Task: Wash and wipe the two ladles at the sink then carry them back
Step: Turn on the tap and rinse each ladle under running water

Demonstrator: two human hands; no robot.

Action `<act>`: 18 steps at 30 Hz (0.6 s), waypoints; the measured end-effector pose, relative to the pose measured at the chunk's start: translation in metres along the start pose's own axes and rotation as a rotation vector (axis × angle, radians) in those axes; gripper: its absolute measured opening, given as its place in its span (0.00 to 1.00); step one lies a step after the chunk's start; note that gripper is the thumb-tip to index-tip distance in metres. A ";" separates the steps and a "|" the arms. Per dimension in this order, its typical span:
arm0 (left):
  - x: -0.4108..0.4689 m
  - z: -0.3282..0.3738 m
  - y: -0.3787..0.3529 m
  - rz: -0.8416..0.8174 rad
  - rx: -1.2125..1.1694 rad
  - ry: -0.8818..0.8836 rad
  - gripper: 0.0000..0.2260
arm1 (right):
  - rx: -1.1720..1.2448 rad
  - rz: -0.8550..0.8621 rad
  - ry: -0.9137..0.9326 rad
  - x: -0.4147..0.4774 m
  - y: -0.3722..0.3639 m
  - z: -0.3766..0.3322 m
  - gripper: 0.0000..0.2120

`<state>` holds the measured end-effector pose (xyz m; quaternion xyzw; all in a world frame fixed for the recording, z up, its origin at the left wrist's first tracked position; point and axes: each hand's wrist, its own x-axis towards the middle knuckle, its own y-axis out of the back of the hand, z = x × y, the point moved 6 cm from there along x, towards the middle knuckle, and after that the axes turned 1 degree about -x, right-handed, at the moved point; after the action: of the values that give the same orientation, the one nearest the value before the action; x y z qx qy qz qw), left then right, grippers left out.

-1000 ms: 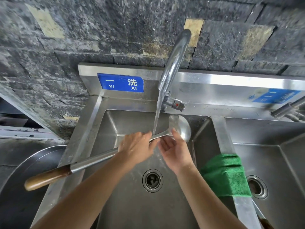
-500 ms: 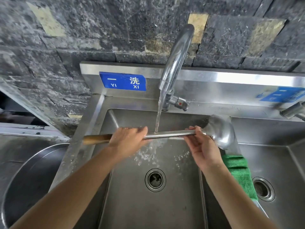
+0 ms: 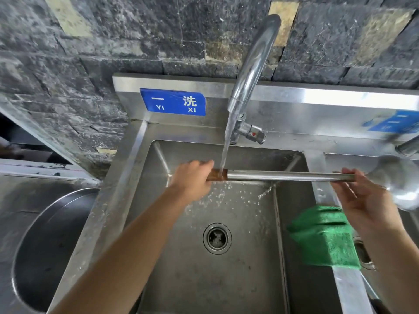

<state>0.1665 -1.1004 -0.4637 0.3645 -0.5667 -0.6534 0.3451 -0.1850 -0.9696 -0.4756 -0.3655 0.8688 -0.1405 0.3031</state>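
A long steel ladle (image 3: 285, 176) lies level across the left sink basin (image 3: 249, 279). My left hand (image 3: 192, 177) is wrapped around its brown wooden handle, and only a short brown stub shows beside the fingers. My right hand (image 3: 365, 200) holds the steel shaft next to the bowl (image 3: 401, 182), which hangs over the right basin. Water from the tap (image 3: 251, 66) falls on the join of wood and steel and splashes below. I see only one ladle.
A green cloth (image 3: 324, 236) is draped over the divider between the two basins. A second tap (image 3: 408, 147) sticks in at the right edge. A large round steel pan (image 3: 45, 245) sits on the counter at left. The dark stone wall stands close behind.
The ladle has slid to the right, so the stream now hits the handle end instead of the mid shaft. My left hand moved down onto the wooden handle; my right hand went right with the bowl.
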 end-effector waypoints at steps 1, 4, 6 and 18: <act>0.006 0.010 0.001 -0.001 -0.006 0.005 0.10 | 0.017 0.030 0.015 0.001 0.007 -0.004 0.13; 0.024 0.040 0.004 0.039 0.024 -0.024 0.11 | 0.052 0.051 0.005 0.004 0.017 -0.007 0.12; 0.031 0.056 0.004 0.050 0.056 -0.073 0.11 | 0.090 0.082 -0.009 0.005 0.022 -0.001 0.16; 0.012 0.034 0.005 0.021 0.096 -0.073 0.11 | 0.171 -0.052 -0.212 -0.036 -0.073 0.115 0.15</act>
<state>0.1315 -1.0945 -0.4563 0.3507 -0.6132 -0.6348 0.3131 -0.0530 -0.9973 -0.5155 -0.3735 0.8071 -0.1822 0.4194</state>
